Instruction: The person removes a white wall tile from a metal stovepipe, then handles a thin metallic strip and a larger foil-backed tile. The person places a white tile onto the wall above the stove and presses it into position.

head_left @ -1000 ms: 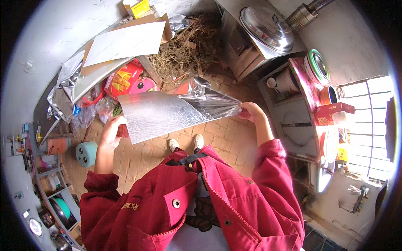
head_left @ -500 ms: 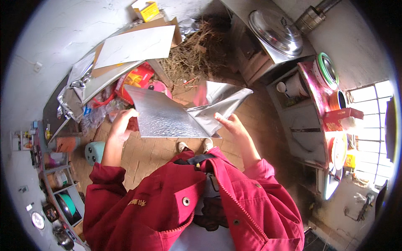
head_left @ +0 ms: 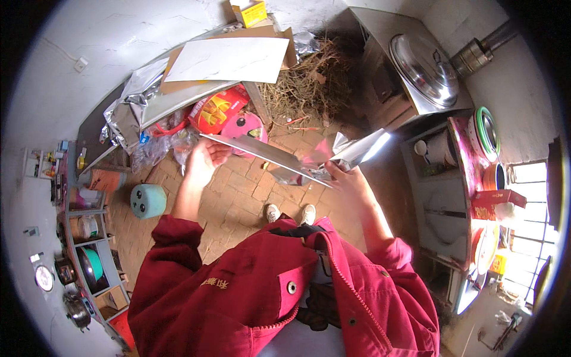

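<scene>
Out in front of me is a flat board faced with silver foil (head_left: pixel 264 153), tipped so that I see it almost edge-on. My left hand (head_left: pixel 204 160) grips its left end, fingers bent at the edge. At the right end my right hand (head_left: pixel 345 177) pinches the board's corner together with loose silver foil (head_left: pixel 360 147). That foil flares up beyond the hand and catches bright light. Part of the board's far face is hidden by the tilt.
A white sheet (head_left: pixel 229 59) lies on cardboard on the table at the far left, beside crumpled foil (head_left: pixel 128 113). Dry twigs (head_left: pixel 309 89) are heaped beyond. A stove with a lidded pot (head_left: pixel 423 68) stands far right; a teal stool (head_left: pixel 148 201) is left on the brick floor.
The board has tipped from showing its broad silver face to nearly edge-on. Both hands keep hold of it. The surroundings have shifted right in view.
</scene>
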`<control>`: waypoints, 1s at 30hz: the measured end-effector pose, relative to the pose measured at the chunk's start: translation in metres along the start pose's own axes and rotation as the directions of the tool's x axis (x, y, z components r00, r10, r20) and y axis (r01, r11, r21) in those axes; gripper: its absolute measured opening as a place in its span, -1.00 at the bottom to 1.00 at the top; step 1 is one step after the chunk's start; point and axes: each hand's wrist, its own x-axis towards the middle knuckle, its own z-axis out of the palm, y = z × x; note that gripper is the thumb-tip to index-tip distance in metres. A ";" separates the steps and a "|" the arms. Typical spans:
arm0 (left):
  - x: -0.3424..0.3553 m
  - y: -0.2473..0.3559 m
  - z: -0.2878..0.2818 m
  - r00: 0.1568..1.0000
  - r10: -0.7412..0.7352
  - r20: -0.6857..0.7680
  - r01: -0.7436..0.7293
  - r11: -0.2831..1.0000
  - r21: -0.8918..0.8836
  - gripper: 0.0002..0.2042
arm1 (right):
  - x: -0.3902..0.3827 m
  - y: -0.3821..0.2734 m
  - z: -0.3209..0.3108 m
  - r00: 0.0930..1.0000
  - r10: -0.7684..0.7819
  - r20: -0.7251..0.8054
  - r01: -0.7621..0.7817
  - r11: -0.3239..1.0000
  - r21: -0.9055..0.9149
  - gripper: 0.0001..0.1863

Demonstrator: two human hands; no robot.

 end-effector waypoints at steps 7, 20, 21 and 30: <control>-0.011 -0.041 0.040 0.994 -0.094 -0.051 0.086 0.986 -0.142 -0.30 | -0.002 0.008 0.020 0.997 -0.076 0.004 0.075 0.990 0.123 -0.79; -0.018 -0.047 0.114 0.930 -0.344 0.128 0.292 0.905 0.308 -0.65 | -0.016 0.021 0.008 0.996 0.013 -0.093 -0.033 0.975 -0.220 -0.63; -0.019 -0.048 0.117 0.933 -0.337 0.126 0.281 0.901 0.331 -0.65 | -0.015 0.029 0.002 0.995 0.027 -0.094 -0.043 0.984 -0.175 -0.63; -0.021 -0.068 0.114 0.967 -0.243 0.081 0.187 0.886 0.425 -0.65 | -0.030 0.042 -0.034 0.972 0.209 -0.111 -0.165 0.933 0.319 -0.74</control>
